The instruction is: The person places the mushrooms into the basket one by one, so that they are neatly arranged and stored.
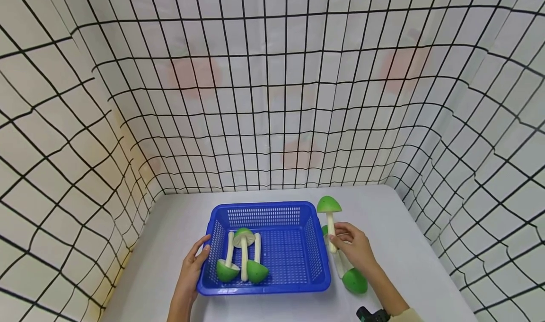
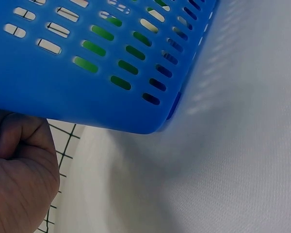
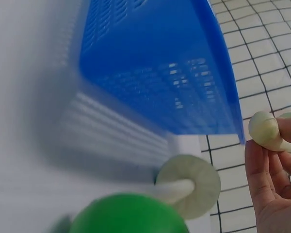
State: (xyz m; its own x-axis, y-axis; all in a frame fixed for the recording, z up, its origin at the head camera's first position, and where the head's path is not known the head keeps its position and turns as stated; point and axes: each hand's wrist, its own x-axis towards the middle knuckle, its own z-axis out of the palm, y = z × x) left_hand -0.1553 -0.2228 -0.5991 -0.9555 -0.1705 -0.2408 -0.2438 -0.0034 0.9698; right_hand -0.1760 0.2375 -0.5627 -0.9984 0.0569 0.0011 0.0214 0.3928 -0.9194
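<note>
Mushroom, likely light and firm, best held by its stem, where the right hand pinches it, over the tabletop by the right edge of the basket; left hand grips the opposite rim

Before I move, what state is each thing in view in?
Blue basket, upright, partly filled
Three mushrooms inside, lying toward its left side
Held mushroom, gripped by the stem, outside the basket
Two mushrooms outside, lying on the table
Left fingers, holding the basket's rim
Right fingers, pinching the held stem
</note>
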